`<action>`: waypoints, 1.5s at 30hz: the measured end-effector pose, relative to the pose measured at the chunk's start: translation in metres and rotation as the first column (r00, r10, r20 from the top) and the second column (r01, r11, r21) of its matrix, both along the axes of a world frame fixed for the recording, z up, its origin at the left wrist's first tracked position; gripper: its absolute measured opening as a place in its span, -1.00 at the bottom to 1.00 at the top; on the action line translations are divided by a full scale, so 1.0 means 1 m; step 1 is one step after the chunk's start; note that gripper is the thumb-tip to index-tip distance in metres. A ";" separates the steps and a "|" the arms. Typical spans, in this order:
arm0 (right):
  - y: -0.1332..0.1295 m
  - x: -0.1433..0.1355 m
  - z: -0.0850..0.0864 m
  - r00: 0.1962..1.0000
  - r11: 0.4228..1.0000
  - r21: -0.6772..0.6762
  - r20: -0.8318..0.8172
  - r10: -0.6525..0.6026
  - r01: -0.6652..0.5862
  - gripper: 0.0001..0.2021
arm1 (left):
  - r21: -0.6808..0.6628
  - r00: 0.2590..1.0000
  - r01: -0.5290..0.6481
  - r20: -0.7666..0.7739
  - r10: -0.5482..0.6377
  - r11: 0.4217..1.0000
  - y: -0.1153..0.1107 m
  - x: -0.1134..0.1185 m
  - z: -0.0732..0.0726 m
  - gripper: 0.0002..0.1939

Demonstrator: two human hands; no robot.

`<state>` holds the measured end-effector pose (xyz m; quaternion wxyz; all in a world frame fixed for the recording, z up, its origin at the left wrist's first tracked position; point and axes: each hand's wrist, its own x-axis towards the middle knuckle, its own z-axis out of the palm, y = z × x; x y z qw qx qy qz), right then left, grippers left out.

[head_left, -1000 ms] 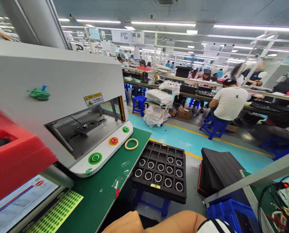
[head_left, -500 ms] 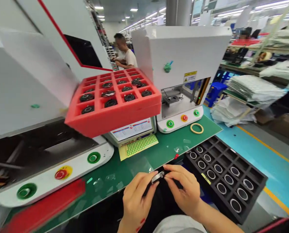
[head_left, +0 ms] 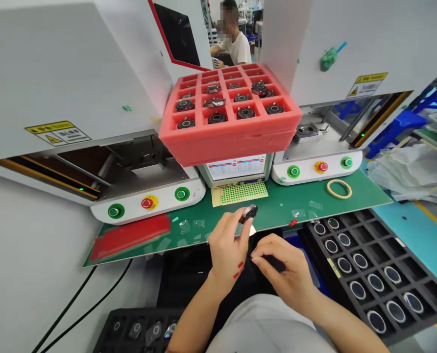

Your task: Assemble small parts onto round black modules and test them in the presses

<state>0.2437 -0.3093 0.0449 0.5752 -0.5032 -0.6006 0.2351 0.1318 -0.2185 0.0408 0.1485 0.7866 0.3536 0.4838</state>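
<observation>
With the black part [head_left: 249, 213] as the centre of the clock, the left hand [head_left: 228, 240] lies at 7 to 8 o'clock and has its grip on it, thumb and fingers pinching the part tilted just above the near edge of the green desk [head_left: 273, 215]. Red marks [head_left: 240, 265] show on the back of this hand, near the wrist. The right hand [head_left: 282, 262] is at 4 to 5 o'clock, apart from the part, its grip narrow with thumb and forefinger tips close together; whether something thin sits between them I cannot tell.

At 12 o'clock, nearest first, come a sheet of green dots [head_left: 244, 193], a screen [head_left: 236, 168] and a red tray [head_left: 236, 142] with black round parts in its pockets; beyond it, a person in a white top [head_left: 241, 49]. A pale ring [head_left: 339, 195] lies on the desk between 2 and 3. At 4, beside the desk, a black tray [head_left: 378, 252] holds rimmed discs [head_left: 376, 283]. A red sheet [head_left: 130, 238] lies at 9, blurred. A second black tray [head_left: 148, 313], partly in view, is between 7 and 8. White presses stand at 10 [head_left: 75, 73] and between 1 and 2 [head_left: 369, 44].
</observation>
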 end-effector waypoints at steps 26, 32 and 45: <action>0.027 0.004 -0.020 0.508 0.743 -0.257 -0.852 0.127 -0.618 -0.62 | -0.152 0.991 0.132 0.035 -0.128 0.980 -0.018 0.000 0.020 -0.82; 0.014 0.036 -0.043 0.529 0.807 -0.213 -0.837 0.140 -0.551 -0.48 | -0.459 0.956 0.267 0.238 -0.172 0.848 0.009 -0.010 0.022 -0.79; -0.014 0.073 -0.132 0.713 0.912 -0.380 -0.682 -0.165 -0.153 -0.46 | -0.245 0.991 0.016 -0.126 -0.048 0.969 0.209 0.064 0.190 -0.62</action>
